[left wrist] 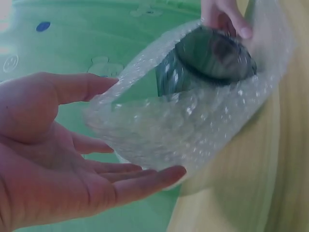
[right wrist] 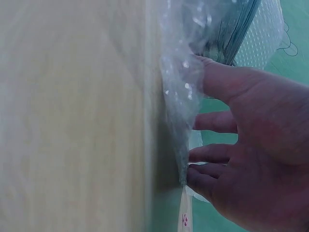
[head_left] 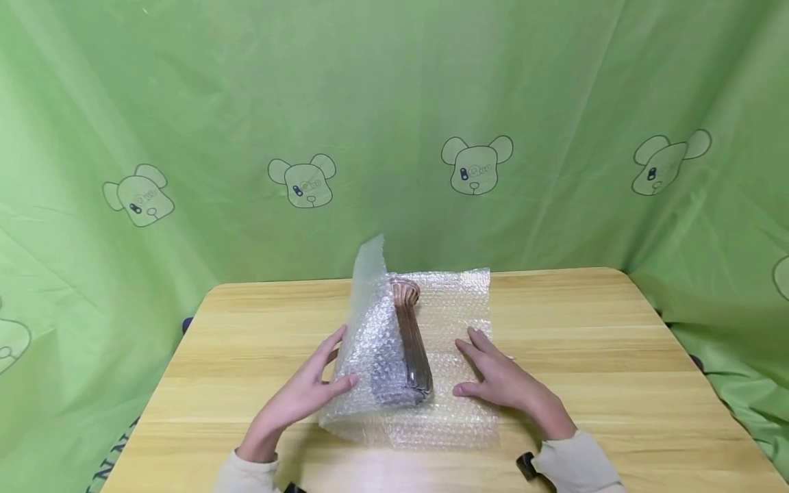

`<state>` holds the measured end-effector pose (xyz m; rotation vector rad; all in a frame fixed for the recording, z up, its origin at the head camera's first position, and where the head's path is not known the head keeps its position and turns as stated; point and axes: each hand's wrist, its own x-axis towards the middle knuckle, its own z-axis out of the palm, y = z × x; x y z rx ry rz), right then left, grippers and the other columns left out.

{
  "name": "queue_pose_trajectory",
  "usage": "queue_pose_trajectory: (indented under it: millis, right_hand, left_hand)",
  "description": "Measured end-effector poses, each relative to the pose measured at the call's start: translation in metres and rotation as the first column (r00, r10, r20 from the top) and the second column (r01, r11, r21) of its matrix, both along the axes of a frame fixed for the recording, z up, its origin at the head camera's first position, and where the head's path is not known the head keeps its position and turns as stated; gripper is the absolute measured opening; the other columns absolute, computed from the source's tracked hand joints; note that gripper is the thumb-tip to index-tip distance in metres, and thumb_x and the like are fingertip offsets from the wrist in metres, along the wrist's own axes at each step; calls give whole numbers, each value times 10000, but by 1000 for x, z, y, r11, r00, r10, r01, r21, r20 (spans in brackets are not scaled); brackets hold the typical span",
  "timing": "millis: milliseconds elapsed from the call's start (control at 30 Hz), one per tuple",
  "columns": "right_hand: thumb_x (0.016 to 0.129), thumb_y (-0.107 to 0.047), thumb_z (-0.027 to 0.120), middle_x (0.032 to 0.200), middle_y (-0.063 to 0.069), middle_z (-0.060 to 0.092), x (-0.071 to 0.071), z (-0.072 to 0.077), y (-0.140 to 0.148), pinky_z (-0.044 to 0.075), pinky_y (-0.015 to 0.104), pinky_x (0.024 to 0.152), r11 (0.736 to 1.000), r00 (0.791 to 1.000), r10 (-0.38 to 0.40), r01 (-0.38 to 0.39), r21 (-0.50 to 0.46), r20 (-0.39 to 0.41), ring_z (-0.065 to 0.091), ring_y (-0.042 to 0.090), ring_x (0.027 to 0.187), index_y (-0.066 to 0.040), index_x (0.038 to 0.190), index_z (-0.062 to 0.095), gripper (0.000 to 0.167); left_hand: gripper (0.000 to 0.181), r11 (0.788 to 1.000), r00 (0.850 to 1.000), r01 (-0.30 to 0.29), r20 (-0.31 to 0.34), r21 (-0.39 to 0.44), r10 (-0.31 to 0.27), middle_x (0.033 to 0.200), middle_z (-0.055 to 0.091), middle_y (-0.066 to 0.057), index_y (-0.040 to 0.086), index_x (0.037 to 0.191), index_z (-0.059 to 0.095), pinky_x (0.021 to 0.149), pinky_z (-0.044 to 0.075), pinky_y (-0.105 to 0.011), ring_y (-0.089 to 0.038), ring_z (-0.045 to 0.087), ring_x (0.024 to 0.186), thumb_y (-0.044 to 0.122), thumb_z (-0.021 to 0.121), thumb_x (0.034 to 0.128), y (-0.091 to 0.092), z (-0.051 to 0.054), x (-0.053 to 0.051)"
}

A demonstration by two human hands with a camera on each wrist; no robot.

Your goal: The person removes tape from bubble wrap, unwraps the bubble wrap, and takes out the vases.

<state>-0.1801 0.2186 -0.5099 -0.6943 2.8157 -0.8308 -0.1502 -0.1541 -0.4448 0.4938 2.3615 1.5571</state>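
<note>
Behind everything, at twelve o'clock, a green curtain (head_left: 394,89); in front of it, a wooden bench (head_left: 579,342). Spread over the bench, a sheet of bubble wrap (head_left: 456,301), raised as a loose flap at nine o'clock, flat at three. On that sheet, a ribbed glass vessel (head_left: 418,349), lying with flared end toward eleven o'clock and broad end toward five. Probably about midway through wrapping: left side under the flap, right side bare, broad end exposed in the left wrist view. Apparently left to do: bringing the flat part across, closing the ends, securing, with no fastening visible. At eight o'clock, left hand (head_left: 305,387), spread wide, touching the flap without pinching; at four o'clock, right hand (head_left: 502,376), also spread, by the flat part.
</note>
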Motion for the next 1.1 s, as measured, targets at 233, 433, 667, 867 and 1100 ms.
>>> queue_pose_trajectory:
  millis: [233, 433, 667, 867, 1100]
  right_hand:
    - [879, -451, 778, 1613, 377, 144, 0, 1, -1, 212, 645, 1190, 1000, 1000, -5, 5, 4, 3, 154, 552, 1482, 85, 1521, 393, 920]
    - [886, -446, 772, 1622, 367, 129, 0, 1, 0, 203, 646, 1191, 1000, 1000, -7, 7, 3, 7, 139, 548, 1487, 81, 1526, 387, 914]
    - [889, -417, 778, 1633, 353, 111, 1, 0, -1, 194, 636, 1199, 1000, 1000, -6, 6, 7, 27, 120, 531, 1499, 69, 1535, 379, 903]
    - [890, -416, 778, 1630, 358, 114, 1, -1, -2, 196, 637, 1198, 1000, 1000, -3, 2, 5, 25, 125, 535, 1496, 73, 1533, 381, 900]
    - [888, -449, 767, 1621, 368, 134, 0, 0, -1, 211, 644, 1190, 1000, 1000, -2, 1, 19, 13, 140, 546, 1488, 78, 1523, 396, 905]
  left_hand:
    - [951, 998, 996, -66, 57, -11, 66, 1662, 146, -282, 166, 1664, 93, 1078, 414, -672, -593, 308, 1410, 198, 727, 955, -26, -8, 3]
    - [925, 992, 986, -126, 108, 9, 124, 1609, 215, -347, 153, 1657, 155, 1009, 513, -613, -620, 367, 1354, 155, 740, 940, -43, -19, 3]
    - [948, 986, 965, -119, 246, 117, 88, 1554, 229, -404, 70, 1648, 44, 815, 623, -441, -473, 561, 1230, 97, 698, 963, -63, -38, 2]
    - [1022, 979, 951, -146, 293, 141, 100, 1565, 194, -420, 109, 1650, -40, 827, 630, -460, -447, 590, 1216, 137, 715, 962, -76, -44, 2]
    - [820, 964, 953, -125, 299, 236, 51, 1571, 215, -392, 172, 1651, -78, 965, 567, -535, -526, 425, 1358, 172, 514, 1083, -92, -26, 5]
